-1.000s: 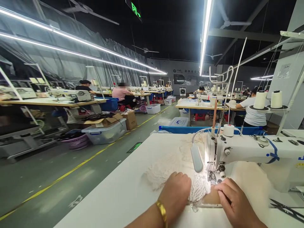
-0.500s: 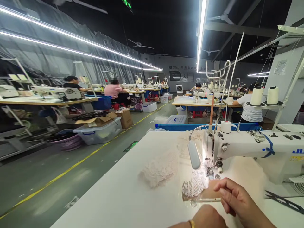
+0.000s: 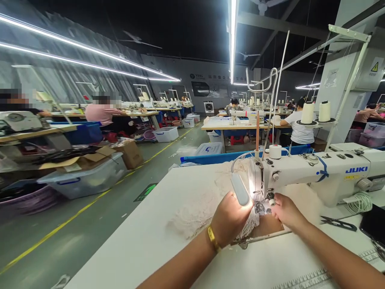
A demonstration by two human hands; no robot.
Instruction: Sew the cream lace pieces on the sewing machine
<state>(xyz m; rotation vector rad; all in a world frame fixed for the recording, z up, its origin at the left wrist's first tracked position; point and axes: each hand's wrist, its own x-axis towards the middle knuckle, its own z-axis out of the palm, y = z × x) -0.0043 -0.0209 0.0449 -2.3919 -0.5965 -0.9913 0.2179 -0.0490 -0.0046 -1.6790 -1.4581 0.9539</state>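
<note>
My left hand (image 3: 231, 218), with a gold bracelet at its wrist, is closed beside the needle area of a white sewing machine (image 3: 296, 170), under the small grey lamp (image 3: 240, 189). What its fingers pinch is too small to tell. White fringe (image 3: 249, 225) hangs just below that hand, over a brown patch (image 3: 268, 226) in the table top. My right hand (image 3: 284, 210) has its fingers curled at the small knob right of the needle; whatever lies between them is hidden. Pale lace fabric (image 3: 192, 212) spreads to the left of my left hand.
Black thread snips (image 3: 338, 222), a dark phone (image 3: 373, 226) and a ruler (image 3: 313, 279) lie on the right of the white table (image 3: 126, 257). Two thread cones (image 3: 315, 112) stand behind the machine. People sit at other sewing tables farther back.
Both hands have moved up to the needle area, the left from the table's front edge. The view has shifted right, bringing the phone and ruler into sight.
</note>
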